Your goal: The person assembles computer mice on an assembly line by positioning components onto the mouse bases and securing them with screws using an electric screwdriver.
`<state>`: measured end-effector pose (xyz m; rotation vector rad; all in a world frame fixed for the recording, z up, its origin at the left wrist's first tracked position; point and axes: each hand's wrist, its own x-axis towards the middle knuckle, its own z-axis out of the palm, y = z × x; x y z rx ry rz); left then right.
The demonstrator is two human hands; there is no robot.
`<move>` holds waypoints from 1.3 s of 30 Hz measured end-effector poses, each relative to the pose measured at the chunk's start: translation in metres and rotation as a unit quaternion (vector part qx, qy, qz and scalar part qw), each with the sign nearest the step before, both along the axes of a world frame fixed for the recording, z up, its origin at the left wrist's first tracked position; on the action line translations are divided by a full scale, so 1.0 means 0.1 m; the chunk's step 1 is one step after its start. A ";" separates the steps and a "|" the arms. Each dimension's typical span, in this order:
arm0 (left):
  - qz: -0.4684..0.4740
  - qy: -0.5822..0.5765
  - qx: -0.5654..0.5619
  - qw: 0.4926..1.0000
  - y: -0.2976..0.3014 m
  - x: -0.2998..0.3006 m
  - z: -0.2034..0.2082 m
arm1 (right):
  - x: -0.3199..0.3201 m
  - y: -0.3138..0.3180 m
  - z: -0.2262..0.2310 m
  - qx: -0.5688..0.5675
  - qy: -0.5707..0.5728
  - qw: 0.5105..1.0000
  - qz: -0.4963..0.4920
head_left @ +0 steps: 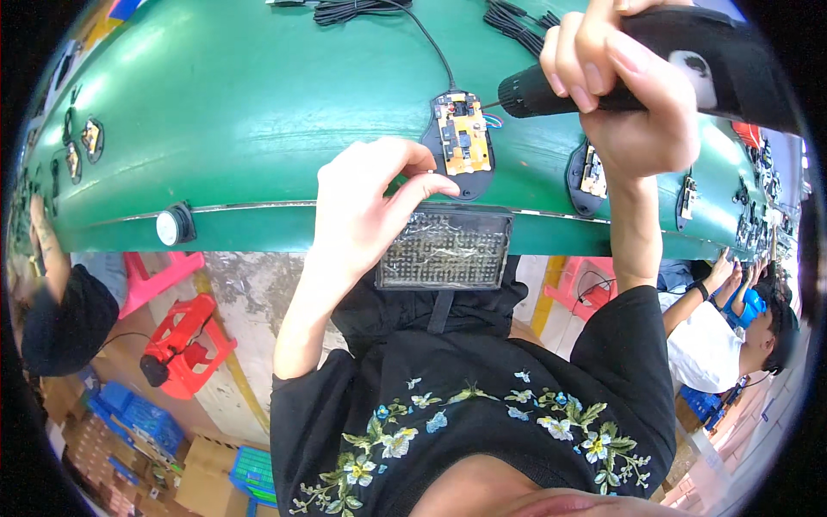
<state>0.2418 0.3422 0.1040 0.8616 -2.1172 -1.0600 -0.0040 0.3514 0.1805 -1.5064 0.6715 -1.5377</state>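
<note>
An opened computer mouse [465,142], its black base carrying a yellow circuit board, lies on the green table with its cable running away to the far side. My right hand [633,95] is closed around a black electric screwdriver [732,65]. The screwdriver lies nearly level, its thin bit pointing left at the board's upper right edge; whether it touches I cannot tell. At the lower left edge of the mouse base, my left hand [370,194] has thumb and forefinger pinched, with a tiny pale bit between them, too small to name.
A black tray with a gridded surface [444,250] sits at the table's near edge. More opened mice [587,177] lie to the right, and coiled black cables [362,10] at the far side. A round white-faced knob [170,227] is left. Co-workers sit on both sides near red stools [189,345].
</note>
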 end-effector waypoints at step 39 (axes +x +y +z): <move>-0.065 0.039 -0.067 0.995 0.14 -0.19 0.03 | -0.10 0.34 0.41 -0.098 0.028 0.980 0.172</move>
